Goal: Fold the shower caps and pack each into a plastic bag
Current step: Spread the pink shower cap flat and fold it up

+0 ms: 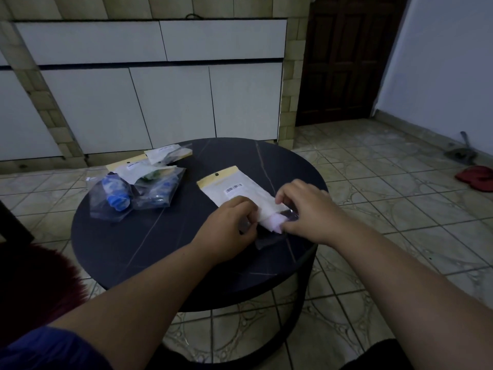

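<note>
A plastic bag (234,189) with a yellow header and a barcode sticker lies on the round dark table (149,247). A folded pale pink shower cap (274,222) sticks partly out of the bag's near end. My left hand (229,225) grips that end of the bag from the left. From the right, my right hand (306,212) pinches the bag's mouth beside the cap. Further left on the table lie packed bags (138,193) with blue and green caps inside.
White cabinet doors (170,102) stand behind the table. A dark wooden door (344,60) is at the back right. On the tiled floor at the right lie a dustpan (461,153) and a red item (477,177). A dark red seat (34,284) is at my left.
</note>
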